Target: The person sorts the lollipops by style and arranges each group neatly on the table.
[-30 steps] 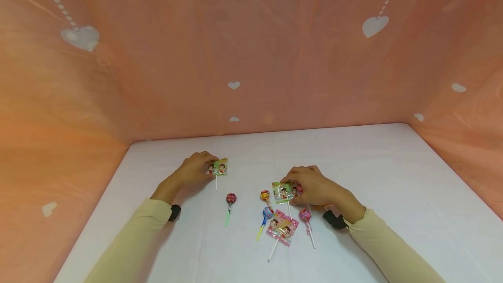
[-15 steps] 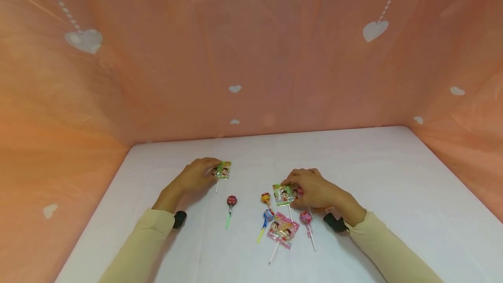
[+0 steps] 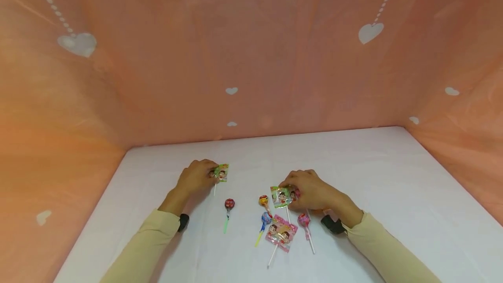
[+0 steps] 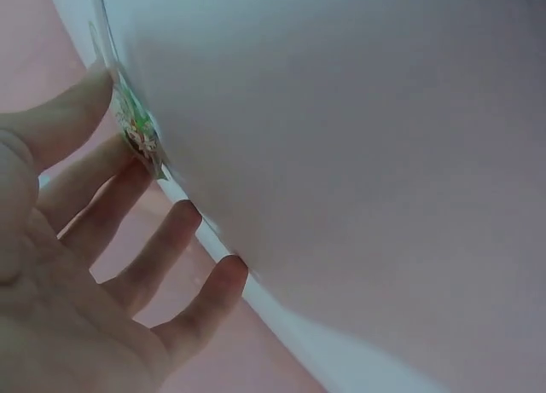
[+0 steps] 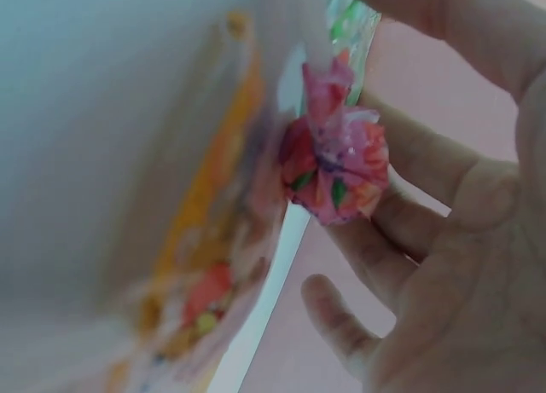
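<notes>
At the left, my left hand (image 3: 196,176) pinches a flat lollipop in a green printed wrapper (image 3: 222,173), its white stick pointing toward me. The left wrist view shows thumb and fingertips at the wrapper (image 4: 136,124), just above the table. My right hand (image 3: 310,189) pinches a similar green-wrapped lollipop (image 3: 280,196) by its right side, over the lollipop group. Beside those fingers, a round pink-red lollipop (image 5: 337,163) hangs close to the palm in the right wrist view. A blurred orange-edged packet (image 5: 205,248) lies under the right hand, mostly hidden in the head view.
A dark red lollipop with a green stick (image 3: 229,204) lies between the hands. Nearer the right hand are a yellow lollipop (image 3: 263,200), a blue one (image 3: 266,218), a flat pink packet lollipop (image 3: 281,233) and a round pink one (image 3: 304,220). Orange cloth (image 3: 251,56) walls the white table (image 3: 353,152).
My left wrist has swung slightly right while its green lollipop stays nearly in place. The right hand and the lollipops around it look unchanged; the head view has shifted a little.
</notes>
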Available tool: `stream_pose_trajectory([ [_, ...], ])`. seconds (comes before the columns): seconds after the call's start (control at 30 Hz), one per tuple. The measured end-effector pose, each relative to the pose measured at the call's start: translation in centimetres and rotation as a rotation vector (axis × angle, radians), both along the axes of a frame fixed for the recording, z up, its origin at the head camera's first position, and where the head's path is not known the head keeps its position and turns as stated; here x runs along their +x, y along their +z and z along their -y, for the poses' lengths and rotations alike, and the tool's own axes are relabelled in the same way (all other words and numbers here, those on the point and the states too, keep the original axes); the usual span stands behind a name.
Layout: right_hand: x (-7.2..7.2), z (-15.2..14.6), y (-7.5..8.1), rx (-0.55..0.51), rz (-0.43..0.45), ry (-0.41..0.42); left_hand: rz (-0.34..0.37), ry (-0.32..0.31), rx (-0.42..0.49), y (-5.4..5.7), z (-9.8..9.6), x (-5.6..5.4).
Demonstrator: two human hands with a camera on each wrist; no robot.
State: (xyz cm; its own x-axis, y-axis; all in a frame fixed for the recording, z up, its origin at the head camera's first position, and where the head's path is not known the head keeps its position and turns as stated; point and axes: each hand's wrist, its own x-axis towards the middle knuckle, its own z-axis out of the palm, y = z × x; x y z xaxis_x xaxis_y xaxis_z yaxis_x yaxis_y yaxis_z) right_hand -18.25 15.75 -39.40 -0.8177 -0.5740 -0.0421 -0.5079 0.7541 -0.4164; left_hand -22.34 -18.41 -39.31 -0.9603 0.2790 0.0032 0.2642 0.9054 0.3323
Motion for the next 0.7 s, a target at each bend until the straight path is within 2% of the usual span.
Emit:
stream_pose_trajectory([
  [0.23, 0.29, 0.56, -0.07, 0.016, -0.016, -0.04, 0.009, 0.047, 0.026, -0.1, -0.1, 0.28],
  [0.47, 0.43, 0.65, -0.05, 0.06, -0.092, -0.039, -0.014, 0.066, 0.016, -0.21, -0.53, 0.28],
  [0.7, 0.39, 0.6, 0.06, 0.041, -0.084, -0.036, -0.01, 0.111, 0.027, -0.01, -0.82, 0.42],
])
